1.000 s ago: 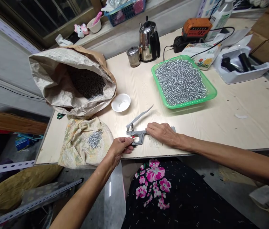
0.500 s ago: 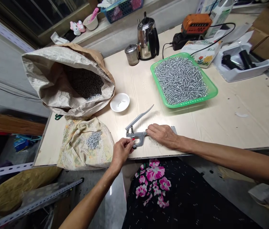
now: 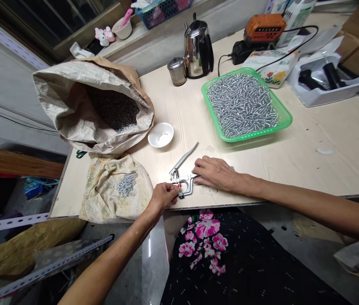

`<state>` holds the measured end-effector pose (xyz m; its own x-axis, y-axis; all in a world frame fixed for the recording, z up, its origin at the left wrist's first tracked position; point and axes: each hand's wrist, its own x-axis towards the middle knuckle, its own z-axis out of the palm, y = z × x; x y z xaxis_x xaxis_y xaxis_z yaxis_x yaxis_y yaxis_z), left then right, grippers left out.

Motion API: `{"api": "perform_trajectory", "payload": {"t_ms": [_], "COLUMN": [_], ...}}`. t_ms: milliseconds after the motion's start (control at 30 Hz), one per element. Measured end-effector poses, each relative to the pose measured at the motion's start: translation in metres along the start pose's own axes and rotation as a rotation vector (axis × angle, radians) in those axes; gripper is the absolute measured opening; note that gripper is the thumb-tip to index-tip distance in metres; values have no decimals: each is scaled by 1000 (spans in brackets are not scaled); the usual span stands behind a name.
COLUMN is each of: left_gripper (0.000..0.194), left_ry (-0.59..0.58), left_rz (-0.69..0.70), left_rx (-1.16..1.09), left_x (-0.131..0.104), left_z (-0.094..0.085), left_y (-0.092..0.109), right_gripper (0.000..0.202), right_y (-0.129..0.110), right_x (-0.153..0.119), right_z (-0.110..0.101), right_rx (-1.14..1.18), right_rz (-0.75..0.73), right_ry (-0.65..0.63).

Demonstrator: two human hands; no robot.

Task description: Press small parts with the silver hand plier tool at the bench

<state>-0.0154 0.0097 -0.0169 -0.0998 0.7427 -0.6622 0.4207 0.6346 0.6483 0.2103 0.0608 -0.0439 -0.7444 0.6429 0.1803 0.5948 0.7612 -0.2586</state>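
Note:
Near the table's front edge lies a grey hand press tool (image 3: 189, 184), its long lever raised at an angle above a small spring. My left hand (image 3: 164, 195) is pinched at the tool's jaw beside a red part; whatever small piece is between its fingertips is too small to make out. My right hand (image 3: 215, 173) has its fingers wrapped over the tool's handle end. A pile of small metal pieces (image 3: 126, 185) rests on a patterned cloth (image 3: 98, 201) left of my left hand. Behind the tool stands a white bowl (image 3: 160, 143) holding a few small pieces.
A large open sack (image 3: 68, 123) of dark metal pieces stands at the back left. A green basket (image 3: 244, 138) full of metal pieces sits at the back right. Beyond are a kettle (image 3: 195, 51), a metal canister (image 3: 177, 72), an orange battery (image 3: 263, 29) and a white tray (image 3: 322, 99).
The tool's lever has come down slightly, and the tool has shifted a little. My right hand has moved slightly up and left. My left hand stays at the jaw.

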Motion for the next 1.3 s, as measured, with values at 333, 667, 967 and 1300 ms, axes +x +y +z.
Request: {"api": "perform_trajectory", "payload": {"t_ms": [333,667,967,1300], "left_gripper": [34,35,24,67], "left_ry": [15,9,321,116], "left_rz": [-69,-97,643,722], "left_rx": [-19,-7,706,1164], "left_x": [-2,-1,-11,19], "left_z": [1,1,13,27], "left_y": [6,4,15,51], "right_gripper": [90,63,31,54], "right_y": [38,37,23,19], "right_x": [32,38,29,28], "right_z": [-6,-9,-17,-28], "right_rx": [-9,-51,41,3], "right_rz": [-83,-76,-29,31], "right_ry": [-75,-105,-108,-252]}}
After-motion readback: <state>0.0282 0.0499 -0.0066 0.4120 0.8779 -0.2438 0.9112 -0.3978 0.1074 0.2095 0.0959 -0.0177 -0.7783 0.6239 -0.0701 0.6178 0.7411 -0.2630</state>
